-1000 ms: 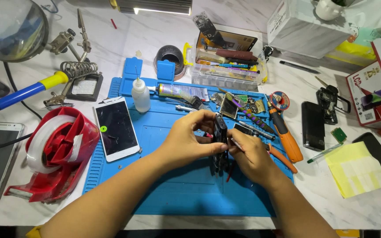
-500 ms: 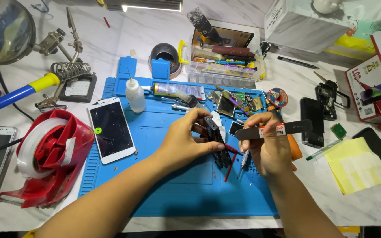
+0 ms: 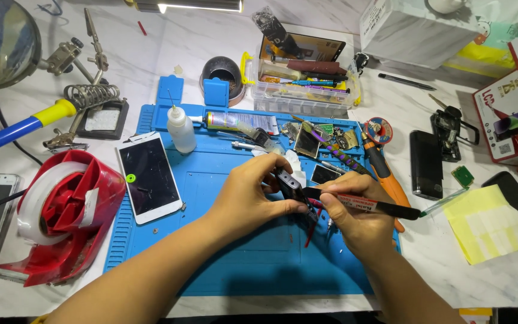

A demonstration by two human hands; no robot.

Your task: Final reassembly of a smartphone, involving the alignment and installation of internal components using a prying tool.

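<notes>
Bright, even light pours from a strip lamp (image 3: 199,6) far beyond the hands, glaring white. Soft shadows pool beneath the right hand (image 3: 355,219). Edges bend slightly; everything's sharp.

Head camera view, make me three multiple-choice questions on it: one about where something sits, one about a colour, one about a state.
1. Where does the white phone lie?
A. on the left part of the blue mat
B. inside the clear box
C. on the yellow notes

2. What colour is the tape dispenser?
A. green
B. red
C. black

3. What is the right hand doing?
A. resting flat and empty
B. gripping a black pen-shaped tool
C. lifting the white bottle

Answers:
1 A, the phone lies face up at the mat's left edge, left of the left hand.
2 B, its body is red around a white tape roll.
3 B, its fingers are closed around the tool, whose tip points at the small dark part that the left hand holds.
</notes>
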